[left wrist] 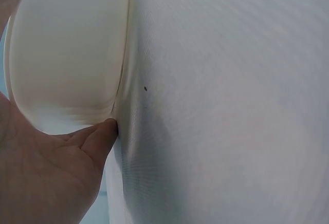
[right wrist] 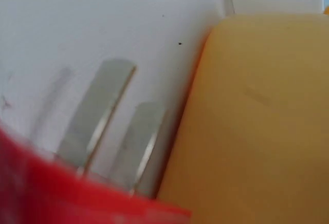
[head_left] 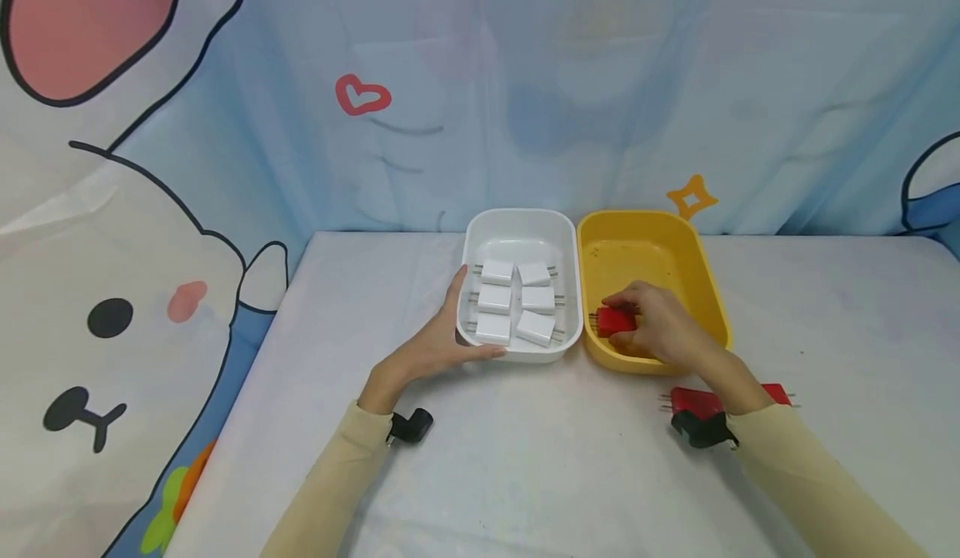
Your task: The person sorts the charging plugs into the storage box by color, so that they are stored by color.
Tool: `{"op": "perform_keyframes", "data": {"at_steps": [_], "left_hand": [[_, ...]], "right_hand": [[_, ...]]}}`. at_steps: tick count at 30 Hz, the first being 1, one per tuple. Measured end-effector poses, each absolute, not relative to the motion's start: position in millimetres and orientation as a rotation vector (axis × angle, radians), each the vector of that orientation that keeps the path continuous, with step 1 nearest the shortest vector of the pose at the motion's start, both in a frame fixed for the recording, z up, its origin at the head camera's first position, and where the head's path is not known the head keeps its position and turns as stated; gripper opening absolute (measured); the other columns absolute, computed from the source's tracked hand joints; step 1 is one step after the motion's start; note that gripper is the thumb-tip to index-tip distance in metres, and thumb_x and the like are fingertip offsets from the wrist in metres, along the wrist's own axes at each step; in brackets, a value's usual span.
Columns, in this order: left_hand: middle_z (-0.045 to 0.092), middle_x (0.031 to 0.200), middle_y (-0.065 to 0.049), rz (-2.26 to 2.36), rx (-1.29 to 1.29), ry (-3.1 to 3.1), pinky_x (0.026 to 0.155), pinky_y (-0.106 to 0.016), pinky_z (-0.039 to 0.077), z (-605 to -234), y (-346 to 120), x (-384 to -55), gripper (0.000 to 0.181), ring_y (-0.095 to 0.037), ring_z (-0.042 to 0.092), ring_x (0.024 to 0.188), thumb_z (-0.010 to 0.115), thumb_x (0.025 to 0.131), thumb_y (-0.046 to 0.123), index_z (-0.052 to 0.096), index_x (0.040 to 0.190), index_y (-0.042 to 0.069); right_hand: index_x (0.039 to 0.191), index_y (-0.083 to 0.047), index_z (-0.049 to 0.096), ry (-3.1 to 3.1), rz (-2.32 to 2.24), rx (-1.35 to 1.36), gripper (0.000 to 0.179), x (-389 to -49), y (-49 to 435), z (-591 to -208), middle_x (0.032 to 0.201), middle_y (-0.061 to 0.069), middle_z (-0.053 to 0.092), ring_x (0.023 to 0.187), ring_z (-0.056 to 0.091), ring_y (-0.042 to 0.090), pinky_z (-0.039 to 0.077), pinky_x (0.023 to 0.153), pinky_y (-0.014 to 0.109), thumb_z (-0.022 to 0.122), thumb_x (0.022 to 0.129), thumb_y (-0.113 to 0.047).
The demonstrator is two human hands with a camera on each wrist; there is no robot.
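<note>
My left hand (head_left: 431, 340) grips the near left corner of a white plastic bin (head_left: 521, 358), thumb along the front and fingers at the left side; its wall (left wrist: 72, 49) fills the upper left of the left wrist view. Inside lie several white charger plugs (head_left: 495, 299) in two columns, prongs pointing outward. In the yellow bin (head_left: 652, 223) beside it, my right hand (head_left: 663, 325) pinches a red charger plug (head_left: 615, 321), prongs to the left. That held plug is out of sight in the right wrist view, where the yellow bin's outer wall (right wrist: 252, 116) shows.
On the white-covered table (head_left: 570, 475), a red plug (head_left: 696, 402) and another red plug (head_left: 776, 392) lie partly hidden by my right wrist. The two bins stand side by side near the table's back edge. A printed blue curtain (head_left: 480, 125) hangs behind.
</note>
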State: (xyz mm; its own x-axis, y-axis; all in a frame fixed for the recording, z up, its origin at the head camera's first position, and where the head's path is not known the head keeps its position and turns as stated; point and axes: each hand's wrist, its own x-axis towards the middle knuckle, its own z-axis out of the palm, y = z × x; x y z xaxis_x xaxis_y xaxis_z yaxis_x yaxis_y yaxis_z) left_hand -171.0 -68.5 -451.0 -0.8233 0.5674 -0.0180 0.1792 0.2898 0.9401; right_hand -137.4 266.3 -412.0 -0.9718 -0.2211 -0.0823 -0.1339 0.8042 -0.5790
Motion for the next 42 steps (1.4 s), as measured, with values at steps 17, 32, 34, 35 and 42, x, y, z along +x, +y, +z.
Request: {"op": "perform_keyframes", "data": {"at_steps": [17,32,34,35,42], "left_hand": [[0.012,0.174,-0.004,1.538,0.677,2.227,0.126,-0.049,0.017,-452,-71,-173,0.132,-0.017,0.018,0.156,0.088,0.085,0.029,-0.016,0.167,0.024],[0.011,0.174,-0.005,1.499,0.637,2.241,0.126,-0.048,0.017,-452,-71,-171,0.133,-0.018,0.016,0.157,0.088,0.086,0.031,-0.017,0.166,0.023],[0.011,0.174,-0.005,1.501,0.637,2.241,0.126,-0.047,0.017,-452,-70,-170,0.132,-0.018,0.016,0.157,0.088,0.086,0.031,-0.016,0.167,0.023],[0.011,0.174,-0.005,1.503,0.641,2.24,0.126,-0.047,0.017,-451,-70,-170,0.132,-0.018,0.016,0.157,0.088,0.086,0.031,-0.016,0.167,0.023],[0.01,0.174,-0.004,1.517,0.668,2.231,0.126,-0.047,0.017,-450,-69,-170,0.132,-0.017,0.017,0.157,0.088,0.086,0.03,-0.016,0.167,0.023]], "right_hand": [[0.126,-0.001,0.071,3.167,-0.883,-0.362,0.052,-61,314,-359,0.117,0.018,0.064,0.109,0.065,0.049,0.053,0.087,0.064,0.091,0.079,-0.003],[0.11,-0.013,0.078,3.166,-0.881,-0.33,0.052,-3,340,-412,0.103,0.004,0.071,0.088,0.067,0.025,0.057,0.069,0.016,0.098,0.064,0.0],[0.108,-0.013,0.078,3.171,-0.879,-0.337,0.052,-2,341,-420,0.102,0.004,0.071,0.086,0.067,0.025,0.056,0.067,0.016,0.099,0.062,0.001],[0.107,-0.013,0.078,3.177,-0.869,-0.335,0.052,-2,341,-423,0.102,0.004,0.071,0.086,0.067,0.024,0.057,0.066,0.018,0.099,0.062,0.0],[0.108,-0.009,0.078,3.224,-0.812,-0.389,0.055,-9,339,-434,0.102,0.006,0.07,0.084,0.065,0.023,0.057,0.069,0.018,0.1,0.059,0.0]]}}
